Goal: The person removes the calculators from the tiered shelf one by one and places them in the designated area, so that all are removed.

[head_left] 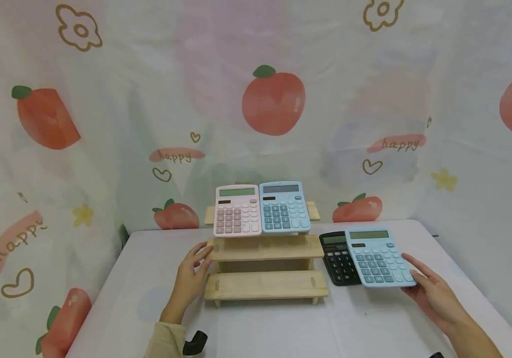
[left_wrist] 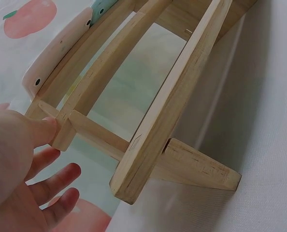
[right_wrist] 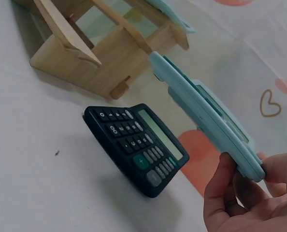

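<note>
A blue calculator [head_left: 380, 258] is pinched at its lower right corner by my right hand [head_left: 435, 293]. In the right wrist view that calculator [right_wrist: 206, 116] appears edge-on, raised above the table, thumb on one face and fingers on the other. Partly behind it in the head view, a black calculator [head_left: 339, 263] lies on the table. A tiered wooden stand [head_left: 265, 286] occupies the middle. On its top tier a pink calculator [head_left: 237, 211] and another blue calculator [head_left: 285, 208] lean side by side. My left hand [head_left: 192, 276] grips the left end of the middle tier [left_wrist: 64, 130] between thumb and index finger.
The stand's middle and bottom tiers hold no calculators. Patterned cloth [head_left: 274, 159] hangs behind and at both sides of the white table [head_left: 283, 328]. A black curved object [head_left: 195, 343] shows beside my left sleeve.
</note>
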{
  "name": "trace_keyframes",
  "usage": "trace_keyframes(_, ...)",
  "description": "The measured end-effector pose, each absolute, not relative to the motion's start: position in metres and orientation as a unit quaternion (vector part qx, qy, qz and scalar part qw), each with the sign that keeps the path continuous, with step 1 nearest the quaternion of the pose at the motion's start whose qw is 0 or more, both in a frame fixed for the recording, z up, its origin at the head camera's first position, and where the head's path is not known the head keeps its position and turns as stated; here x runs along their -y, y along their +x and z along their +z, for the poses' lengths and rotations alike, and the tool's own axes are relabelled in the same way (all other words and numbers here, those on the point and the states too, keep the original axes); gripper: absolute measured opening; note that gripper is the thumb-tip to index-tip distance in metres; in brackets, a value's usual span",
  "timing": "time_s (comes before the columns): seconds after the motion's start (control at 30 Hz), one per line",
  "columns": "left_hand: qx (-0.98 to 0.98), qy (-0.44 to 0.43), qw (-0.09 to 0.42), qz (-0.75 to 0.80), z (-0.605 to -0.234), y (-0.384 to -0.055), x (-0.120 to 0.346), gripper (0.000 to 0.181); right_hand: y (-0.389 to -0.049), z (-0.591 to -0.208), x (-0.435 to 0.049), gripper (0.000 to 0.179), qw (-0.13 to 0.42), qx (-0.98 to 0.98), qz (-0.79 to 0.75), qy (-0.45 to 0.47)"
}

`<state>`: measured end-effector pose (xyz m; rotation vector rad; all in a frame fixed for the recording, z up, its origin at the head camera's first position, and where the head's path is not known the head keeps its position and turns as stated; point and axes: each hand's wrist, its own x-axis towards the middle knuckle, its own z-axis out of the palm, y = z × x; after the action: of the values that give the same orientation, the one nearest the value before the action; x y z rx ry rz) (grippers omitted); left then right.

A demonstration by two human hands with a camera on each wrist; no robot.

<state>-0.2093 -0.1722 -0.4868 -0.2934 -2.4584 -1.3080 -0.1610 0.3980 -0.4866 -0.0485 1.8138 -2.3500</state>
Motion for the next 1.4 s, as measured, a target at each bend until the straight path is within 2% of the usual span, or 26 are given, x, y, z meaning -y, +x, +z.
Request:
trace_keyframes(0.2, 0.867, -0.099, 0.167, -0.459, -0.487, -0.21, 0.172, 0.037, -0.167, -0.493, -0.409, 0.039, 0.08, -0.586, -0.807, -0.01)
trace_keyframes(0.5, 0.866, -0.098, 0.165, -0.461, -0.486, -0.209, 0.172, 0.037, -0.18, -0.497, -0.424, 0.045, 0.065, -0.602, -0.795, 0.042)
trace_keyframes(0.83, 0.865, -0.103, 0.171, -0.461, -0.487, -0.209, 0.172, 0.036, -0.197, -0.505, -0.443, 0.039, 0.063, -0.559, -0.824, 0.061)
trace_keyframes(1.1, 0.864, -0.11, 0.176, -0.459, -0.487, -0.209, 0.172, 0.036, -0.206, -0.512, -0.454, 0.054, 0.061, -0.595, -0.795, 0.099)
trace_keyframes(1.4, 0.863, -0.105, 0.169, -0.464, -0.487, -0.209, 0.172, 0.037, -0.213, -0.518, -0.455, 0.057, 0.068, -0.63, -0.764, 0.119)
